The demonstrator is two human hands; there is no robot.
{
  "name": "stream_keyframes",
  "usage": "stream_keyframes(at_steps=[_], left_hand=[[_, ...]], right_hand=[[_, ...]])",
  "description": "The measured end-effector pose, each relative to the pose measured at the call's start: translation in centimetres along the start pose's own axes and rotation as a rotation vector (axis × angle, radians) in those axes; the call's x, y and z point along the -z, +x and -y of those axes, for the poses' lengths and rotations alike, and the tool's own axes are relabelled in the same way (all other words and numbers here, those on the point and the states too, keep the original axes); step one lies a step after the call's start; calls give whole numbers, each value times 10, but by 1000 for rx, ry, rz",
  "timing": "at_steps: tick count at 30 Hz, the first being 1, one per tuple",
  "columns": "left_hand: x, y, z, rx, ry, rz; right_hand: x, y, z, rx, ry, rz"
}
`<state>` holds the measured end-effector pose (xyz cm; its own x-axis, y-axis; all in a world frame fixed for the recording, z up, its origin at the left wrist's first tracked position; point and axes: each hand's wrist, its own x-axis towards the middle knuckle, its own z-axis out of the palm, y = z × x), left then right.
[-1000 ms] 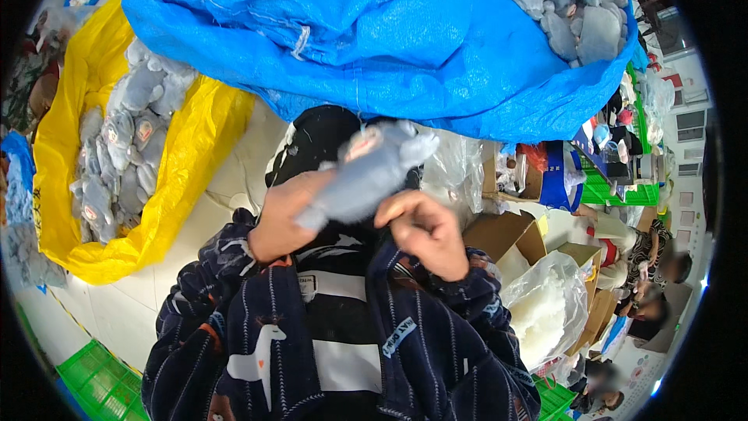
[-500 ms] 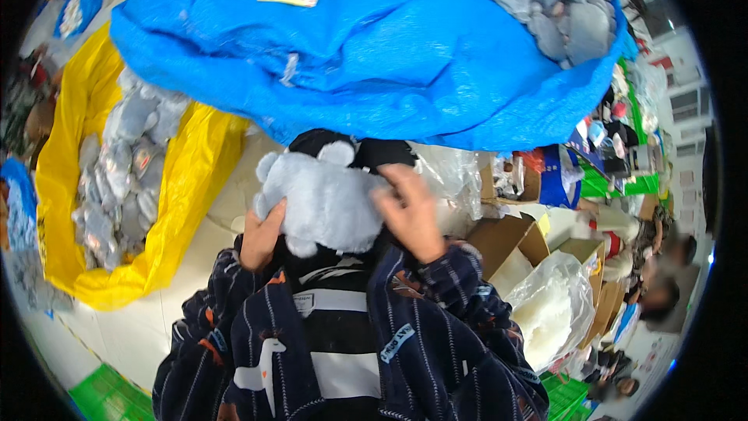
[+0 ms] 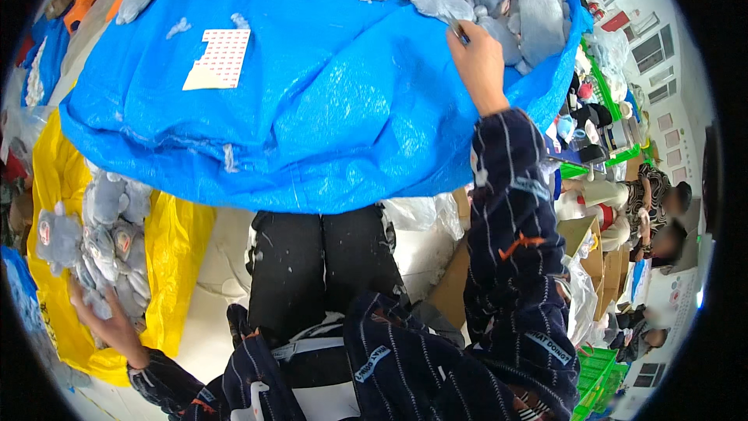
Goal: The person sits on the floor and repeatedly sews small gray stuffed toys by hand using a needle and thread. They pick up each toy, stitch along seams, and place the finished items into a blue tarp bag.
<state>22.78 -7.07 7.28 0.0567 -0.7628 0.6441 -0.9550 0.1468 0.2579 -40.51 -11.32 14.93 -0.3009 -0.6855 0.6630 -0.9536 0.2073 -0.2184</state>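
Observation:
My left hand (image 3: 113, 327) is low over the yellow sack (image 3: 183, 265) at the left, fingers apart and nothing in its grip. Just beyond those fingers, a grey plush piece (image 3: 58, 238) with a round pale-and-red sticker rests at the sack's left side, next to more grey plush pieces (image 3: 109, 199). My right hand (image 3: 479, 62) reaches far forward to the pile of grey plush pieces (image 3: 538, 23) on the blue sheet (image 3: 335, 109). Its fingers are closed on a small dark metal tool (image 3: 460, 32), whose exact kind is hard to make out.
A sheet of red-and-white stickers (image 3: 222, 58) lies on the blue sheet at the left. Cardboard boxes (image 3: 600, 265) and clear plastic bags stand to my right. Green crates (image 3: 596, 378) and other people (image 3: 662, 210) are farther right.
The grey plush piece held before me has left my lap. My left hand has swung left to the yellow sack, and my right hand has gone forward to the pile.

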Motion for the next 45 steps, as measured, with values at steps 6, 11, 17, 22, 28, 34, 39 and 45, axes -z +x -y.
stream_keyframes(at_steps=[6, 11, 17, 22, 28, 34, 39, 45], left_hand=[[-60, -33, -68, -148, -401, 568], [-72, -22, -132, -270, -569, 663], [-65, -16, -182, -245, -1068, 864], [-72, -36, -207, 47, -1603, 1125], [-44, -63, -234, 375, -1814, 609], [-68, -99, -183, 385, -1608, 1281], [-91, -97, -192, 243, -1523, 1300], [-113, -81, -206, -10, -1410, 1287]], right_hand=[[-85, 40, -42, 34, -327, 64], [-77, 57, -76, -50, -142, -26], [35, -15, 27, -159, 477, -60], [120, -133, 119, -535, 1006, 151], [123, -210, 141, -1129, 1662, 836], [71, -283, 114, -1042, 1292, 893], [64, -264, 99, -709, 1081, 548], [49, -227, 110, -599, 1021, 558]])
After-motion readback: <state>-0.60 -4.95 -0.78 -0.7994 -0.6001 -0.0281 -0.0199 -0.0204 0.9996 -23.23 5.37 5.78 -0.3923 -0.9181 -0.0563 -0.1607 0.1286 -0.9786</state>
